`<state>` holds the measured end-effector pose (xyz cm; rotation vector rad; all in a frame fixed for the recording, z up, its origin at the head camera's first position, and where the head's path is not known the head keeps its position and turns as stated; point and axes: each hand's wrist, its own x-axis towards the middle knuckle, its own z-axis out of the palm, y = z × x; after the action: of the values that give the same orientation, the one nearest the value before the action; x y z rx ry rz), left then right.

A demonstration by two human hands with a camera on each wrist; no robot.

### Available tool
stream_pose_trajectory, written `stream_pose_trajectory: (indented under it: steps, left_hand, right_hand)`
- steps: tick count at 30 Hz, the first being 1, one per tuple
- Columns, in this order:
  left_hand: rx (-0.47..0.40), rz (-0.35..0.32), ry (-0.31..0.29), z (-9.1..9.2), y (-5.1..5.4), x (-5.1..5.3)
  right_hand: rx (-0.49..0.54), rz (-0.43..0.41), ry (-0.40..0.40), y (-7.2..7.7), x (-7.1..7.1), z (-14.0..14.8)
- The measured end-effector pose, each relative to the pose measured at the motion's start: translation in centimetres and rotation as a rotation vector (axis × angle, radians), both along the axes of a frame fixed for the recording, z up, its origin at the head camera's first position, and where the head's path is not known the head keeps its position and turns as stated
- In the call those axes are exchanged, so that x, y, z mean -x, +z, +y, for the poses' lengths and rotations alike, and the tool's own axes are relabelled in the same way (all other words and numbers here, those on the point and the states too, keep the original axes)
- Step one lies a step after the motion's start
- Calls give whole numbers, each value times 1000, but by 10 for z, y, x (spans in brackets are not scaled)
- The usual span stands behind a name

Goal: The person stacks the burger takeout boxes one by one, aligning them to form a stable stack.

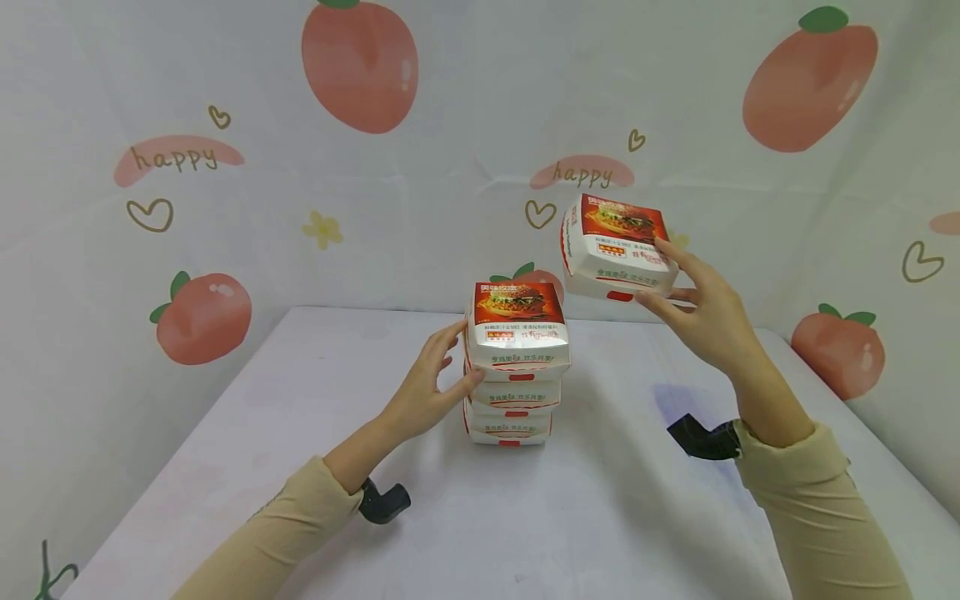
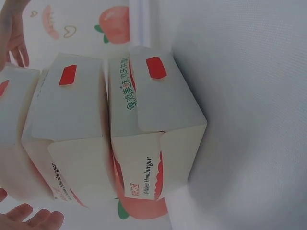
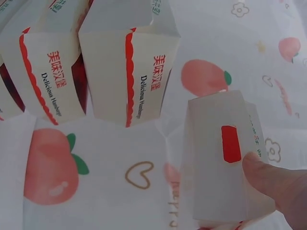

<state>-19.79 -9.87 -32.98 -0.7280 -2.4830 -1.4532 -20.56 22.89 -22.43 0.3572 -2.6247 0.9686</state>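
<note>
Three white burger boxes stand in a stack, the top burger box [image 1: 517, 329] showing a red burger picture on its lid. My left hand [image 1: 420, 387] rests against the left side of this top box, its thumb near the lower front corner. In the left wrist view, its fingertips [image 2: 36, 219] show beside the stack [image 2: 158, 96]. Up and to the right, my right hand [image 1: 701, 308] holds another burger box [image 1: 618, 246] in the air, tilted, thumb at the front and fingers on the lid. The right wrist view shows the thumb [image 3: 268, 177] pressing the held box [image 3: 216, 158].
The stack stands on a white cloth-covered table [image 1: 360, 367]. A white backdrop [image 1: 450, 208] with printed fruit and hearts hangs behind it. Black straps [image 1: 386, 502] hang at both sleeve cuffs. A green string-like piece [image 1: 52, 575] shows at the lower left.
</note>
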Motion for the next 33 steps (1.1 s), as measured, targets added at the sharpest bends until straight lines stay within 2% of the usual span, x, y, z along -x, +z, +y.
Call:
stream_pose_trajectory:
  steps: [9,25,33]
  left_hand:
    - [-1,-3,5,1,0,0]
    - [-5,6,1,0,0,0]
    - [-7,6,-6,1,1,-1]
  right_hand:
    - [2,12,28,6,-4,-12]
    - [2,95,149,11,-10,-35]
    - [-4,65,167,12,-12,-44]
